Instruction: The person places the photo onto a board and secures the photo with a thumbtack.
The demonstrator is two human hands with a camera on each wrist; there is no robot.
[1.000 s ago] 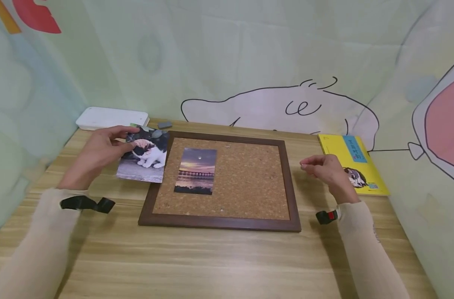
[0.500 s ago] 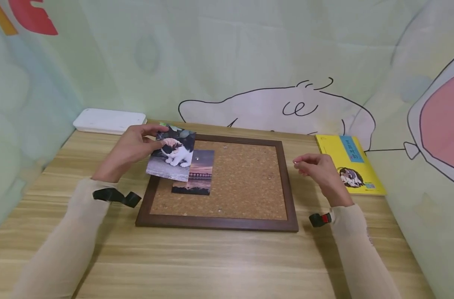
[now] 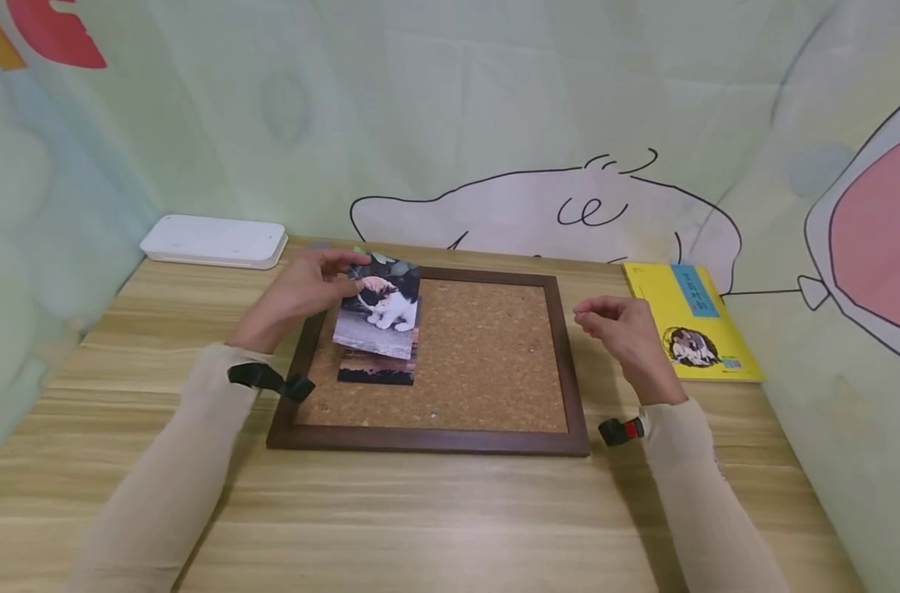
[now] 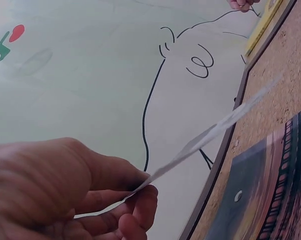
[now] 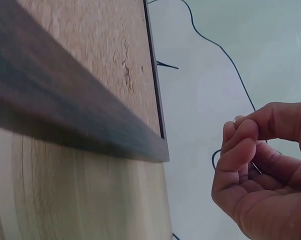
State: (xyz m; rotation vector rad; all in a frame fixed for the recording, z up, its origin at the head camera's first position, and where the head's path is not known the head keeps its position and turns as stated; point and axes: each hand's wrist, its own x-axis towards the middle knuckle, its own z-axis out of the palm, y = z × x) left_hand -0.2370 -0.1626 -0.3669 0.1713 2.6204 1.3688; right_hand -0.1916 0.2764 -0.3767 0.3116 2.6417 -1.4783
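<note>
My left hand [image 3: 290, 296] pinches a photo of a cat [image 3: 386, 313] between thumb and fingers by its left edge. The photo is held tilted over the left part of a brown-framed corkboard [image 3: 494, 371]. Behind it, a sunset pier photo [image 3: 375, 371] lies on the cork, partly covered in the head view. A small round thumbtack [image 4: 238, 195] shows on that sunset photo in the left wrist view. Off the board's right side, my right hand [image 3: 620, 325] pinches a tiny shiny thumbtack [image 5: 238, 119], mostly hidden by the fingertips.
A white case [image 3: 212, 240] lies at the back left of the wooden table [image 3: 435, 519]. On the far right lies a yellow book [image 3: 716, 346]. Several small tacks stick in the cork. A printed cloth wall [image 3: 450, 107] stands close behind the table.
My left hand has carried the cat photo rightward from beside the board to over the sunset photo. My right hand has shifted only slightly left, fingers still pinched.
</note>
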